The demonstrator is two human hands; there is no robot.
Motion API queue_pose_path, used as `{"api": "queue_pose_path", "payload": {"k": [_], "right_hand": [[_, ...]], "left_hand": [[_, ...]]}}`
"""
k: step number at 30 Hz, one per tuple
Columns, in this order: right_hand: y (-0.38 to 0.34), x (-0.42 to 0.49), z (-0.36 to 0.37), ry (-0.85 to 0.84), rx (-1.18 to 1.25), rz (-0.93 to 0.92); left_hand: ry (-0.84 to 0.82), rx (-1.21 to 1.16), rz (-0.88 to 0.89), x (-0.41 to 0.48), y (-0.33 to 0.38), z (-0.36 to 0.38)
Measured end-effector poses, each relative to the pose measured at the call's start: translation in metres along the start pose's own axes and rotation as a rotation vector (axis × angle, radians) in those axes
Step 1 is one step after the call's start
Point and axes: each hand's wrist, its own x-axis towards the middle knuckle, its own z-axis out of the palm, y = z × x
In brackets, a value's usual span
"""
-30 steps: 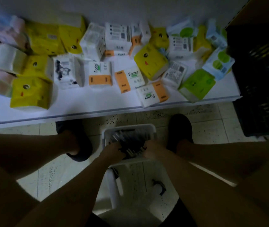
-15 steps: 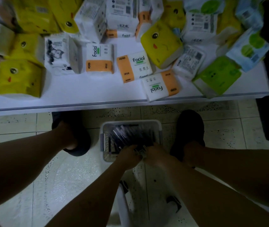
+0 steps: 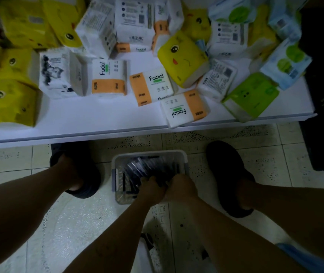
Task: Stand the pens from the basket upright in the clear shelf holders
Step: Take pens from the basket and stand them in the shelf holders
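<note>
since the pens [image 3: 147, 168] look light, stiff and slippery, hold them mid-barrel; your left hand [image 3: 153, 189] and right hand [image 3: 181, 187] curl fingers round them.

"Facial" was printed in black on the left tissue pack [image 3: 108, 77], the middle tissue pack [image 3: 151, 85] and the front tissue pack [image 3: 184, 111], where it read inverted. The rear tissue pack [image 3: 135, 48] bore the same word. Smaller print was illegible.
</note>
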Motion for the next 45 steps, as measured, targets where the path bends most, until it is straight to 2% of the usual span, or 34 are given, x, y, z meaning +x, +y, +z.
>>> {"api": "queue_pose_path", "payload": {"k": [4, 10, 14, 18, 23, 27, 32, 37, 41, 45], "right_hand": [[0.002, 0.003, -0.009, 0.044, 0.099, 0.05], [0.013, -0.005, -0.012, -0.027, 0.235, 0.017], [0.017, -0.014, -0.013, -0.097, 0.311, -0.001], [0.013, -0.021, -0.031, -0.072, 0.3, -0.05], [-0.004, -0.051, -0.083, 0.07, 0.416, -0.2], [-0.019, -0.088, -0.124, 0.219, 0.448, -0.273], [-0.04, -0.148, -0.167, 0.478, 0.369, -0.466], [-0.063, -0.21, -0.21, 0.639, 0.464, -0.68], [-0.082, -0.271, -0.249, 0.78, 0.504, -0.862], [-0.097, -0.328, -0.281, 0.873, 0.511, -0.946]], "left_hand": [[0.074, -0.051, 0.042, -0.004, 0.005, 0.003], [0.395, -0.188, -0.066, -0.018, -0.002, 0.001], [0.454, -0.26, -0.055, -0.03, 0.003, -0.009], [0.466, -0.315, 0.02, -0.044, 0.024, -0.026], [0.408, -0.447, 0.218, -0.083, 0.061, -0.067], [0.412, -0.41, 0.318, -0.124, 0.085, -0.103], [0.584, -0.403, 0.533, -0.182, 0.117, -0.147], [0.669, -0.271, 0.782, -0.253, 0.147, -0.195], [0.784, -0.364, 0.928, -0.314, 0.173, -0.223], [0.784, -0.455, 1.078, -0.372, 0.197, -0.249]]}}
